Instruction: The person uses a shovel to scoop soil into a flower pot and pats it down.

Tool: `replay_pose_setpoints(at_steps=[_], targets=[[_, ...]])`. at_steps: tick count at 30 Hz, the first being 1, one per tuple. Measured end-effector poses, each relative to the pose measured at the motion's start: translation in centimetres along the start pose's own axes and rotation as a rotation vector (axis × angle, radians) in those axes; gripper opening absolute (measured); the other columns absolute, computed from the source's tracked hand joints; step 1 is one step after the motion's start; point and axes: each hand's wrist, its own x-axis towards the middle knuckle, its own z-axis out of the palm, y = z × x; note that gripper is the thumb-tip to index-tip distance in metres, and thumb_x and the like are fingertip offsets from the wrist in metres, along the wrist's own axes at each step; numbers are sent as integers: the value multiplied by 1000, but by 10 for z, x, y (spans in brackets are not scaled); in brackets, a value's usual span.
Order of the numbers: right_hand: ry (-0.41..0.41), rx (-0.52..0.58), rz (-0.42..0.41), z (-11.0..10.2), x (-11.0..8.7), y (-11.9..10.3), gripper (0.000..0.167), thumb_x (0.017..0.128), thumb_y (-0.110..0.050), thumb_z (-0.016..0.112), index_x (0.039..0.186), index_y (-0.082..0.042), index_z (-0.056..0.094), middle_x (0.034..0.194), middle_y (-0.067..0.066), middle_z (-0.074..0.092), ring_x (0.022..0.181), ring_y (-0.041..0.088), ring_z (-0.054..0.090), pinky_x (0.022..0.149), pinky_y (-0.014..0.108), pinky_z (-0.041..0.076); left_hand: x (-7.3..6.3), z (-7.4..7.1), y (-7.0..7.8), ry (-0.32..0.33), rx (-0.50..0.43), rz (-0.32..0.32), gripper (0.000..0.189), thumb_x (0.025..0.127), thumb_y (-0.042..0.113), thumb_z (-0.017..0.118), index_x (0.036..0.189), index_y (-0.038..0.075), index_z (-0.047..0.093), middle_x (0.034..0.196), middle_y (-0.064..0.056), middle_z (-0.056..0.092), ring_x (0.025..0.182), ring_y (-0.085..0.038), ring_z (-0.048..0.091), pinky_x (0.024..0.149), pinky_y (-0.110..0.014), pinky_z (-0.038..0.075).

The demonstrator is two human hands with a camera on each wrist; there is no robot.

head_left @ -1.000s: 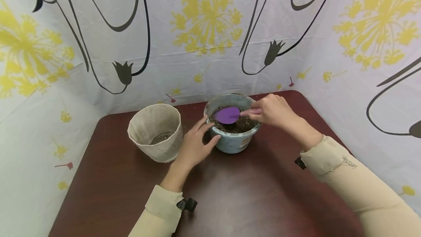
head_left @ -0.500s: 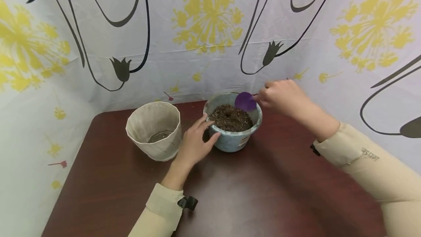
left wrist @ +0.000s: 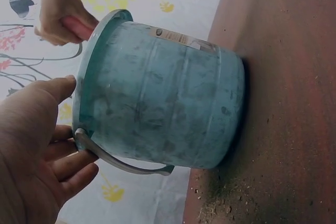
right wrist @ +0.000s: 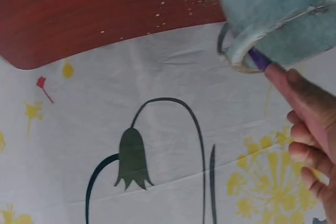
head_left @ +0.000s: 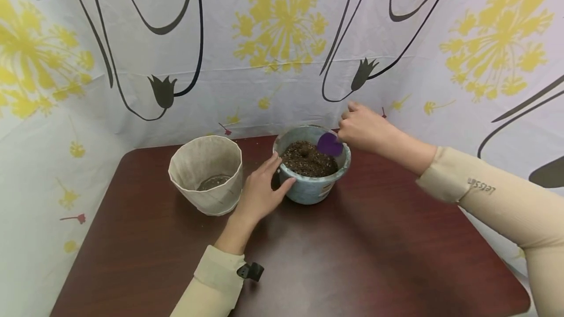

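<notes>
Off-white pot [head_left: 222, 202]: stands upright, left of the blue bucket [head_left: 308, 192], a little soil residue at its bottom.
Left sleeve [head_left: 216, 278]: pale beige, cuffed, nearer the viewer than the bucket and left of it, a black device [head_left: 250, 271] beside the cuff.
Left grip [head_left: 260, 190]: a bare hand at the bucket's left rim, fingers extended, thumb and fingertips touching its edge without clasping.
Grey handle [left wrist: 131, 168]: hangs against the bucket's outer side, close to the left fingers.
Bucket: upright on the tabletop [head_left: 330, 258], a paper label [left wrist: 181, 39] on its outer wall.
Dark soil [head_left: 308, 160]: inside the bucket, below the rim, with a small mound.
Purple scoop [head_left: 329, 144]: blade within the bucket's mouth at the right, its pink handle reaching out over the rim.
Right grip [head_left: 363, 126]: just right of the bucket's rim, fingers curled round the scoop's handle.
Right sleeve [head_left: 498, 199]: beige, well right of the bucket.
Patterned sheet [head_left: 211, 106]: white with yellow flowers, behind the bucket.
</notes>
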Motion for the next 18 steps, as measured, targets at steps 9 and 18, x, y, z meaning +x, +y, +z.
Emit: replay_pose_setpoints(at_steps=[9,18], targets=[[-151,239,59,9,-17,6,22,79,-26,86,66,-18,70,55,-3,53,47,17,45,42,38,45,0,5,-4,28,-18,19,66,97,48,66,149,10,52,159,-2,42,138,-31,49,110,-55,41],[-96,392,103,23,-28,6,17,85,-25,82,70,-20,74,54,-7,55,45,17,48,39,39,41,0,7,-4,42,-9,44,64,97,44,67,148,8,53,158,-4,42,138,-30,49,111,-57,39]])
